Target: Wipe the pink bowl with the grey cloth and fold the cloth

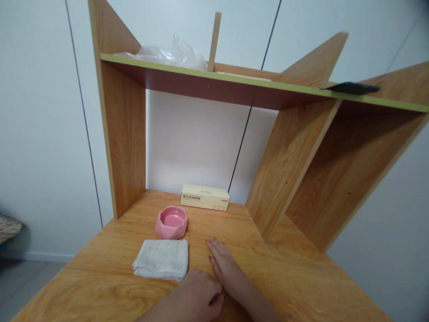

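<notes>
My left hand [198, 293] rests at the front of the desk, its fingers curled into a loose fist with nothing seen in it. Beside it, my right hand [228, 270] lies flat on the wood, fingers stretched out and holding nothing. A folded white cloth [161, 258] is just beyond and left of my left hand. Behind the cloth sits a pink faceted ashtray [171, 222], with nothing visible inside. Farther back, a cream cling film box [204, 198] with dark printed lettering lies lengthwise near the wall.
A wooden desk [110, 264] carries a shelf [208, 85] with upright side panels. On the shelf are a clear plastic bag [174, 54] and a dark flat object [353, 87]. A wooden divider [291, 165] stands to the right. Patterned fabric [8, 228] shows at far left.
</notes>
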`<state>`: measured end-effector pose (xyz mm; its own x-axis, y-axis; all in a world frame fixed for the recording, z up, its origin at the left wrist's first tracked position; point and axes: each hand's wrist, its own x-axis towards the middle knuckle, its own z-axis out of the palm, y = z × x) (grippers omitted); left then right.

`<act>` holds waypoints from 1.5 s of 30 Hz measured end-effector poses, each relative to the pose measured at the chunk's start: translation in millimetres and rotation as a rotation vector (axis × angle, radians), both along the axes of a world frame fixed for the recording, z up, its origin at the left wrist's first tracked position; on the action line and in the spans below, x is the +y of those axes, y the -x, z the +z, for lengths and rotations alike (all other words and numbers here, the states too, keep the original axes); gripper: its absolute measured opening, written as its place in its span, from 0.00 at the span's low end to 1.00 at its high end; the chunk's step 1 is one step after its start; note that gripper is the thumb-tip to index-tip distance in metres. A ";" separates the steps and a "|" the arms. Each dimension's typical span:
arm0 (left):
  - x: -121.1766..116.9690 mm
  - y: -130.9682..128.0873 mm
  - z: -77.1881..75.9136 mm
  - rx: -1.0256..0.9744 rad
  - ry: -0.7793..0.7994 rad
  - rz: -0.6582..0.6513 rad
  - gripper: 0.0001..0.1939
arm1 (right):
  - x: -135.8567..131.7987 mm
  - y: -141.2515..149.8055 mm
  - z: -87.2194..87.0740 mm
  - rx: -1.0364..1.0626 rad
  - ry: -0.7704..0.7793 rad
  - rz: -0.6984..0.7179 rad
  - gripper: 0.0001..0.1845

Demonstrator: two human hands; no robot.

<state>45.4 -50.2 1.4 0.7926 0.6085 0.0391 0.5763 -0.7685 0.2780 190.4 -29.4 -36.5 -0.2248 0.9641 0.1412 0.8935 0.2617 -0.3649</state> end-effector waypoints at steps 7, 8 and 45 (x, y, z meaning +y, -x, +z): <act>-1.8 -0.7 2.6 0.015 0.001 0.016 0.13 | -0.5 0.5 -1.3 -0.003 -0.021 -0.010 0.25; -1.8 -0.7 1.9 0.014 -0.001 0.015 0.13 | -0.5 0.6 -1.4 -0.004 -0.022 -0.010 0.25; -0.2 0.0 -0.3 -0.001 0.010 0.001 0.12 | -1.4 2.3 3.6 -0.040 0.011 -0.008 0.26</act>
<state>45.4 -50.4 1.1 0.7921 0.6094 0.0339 0.5765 -0.7652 0.2865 188.2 -30.9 -32.9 -0.2224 0.9673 0.1217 0.9094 0.2509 -0.3317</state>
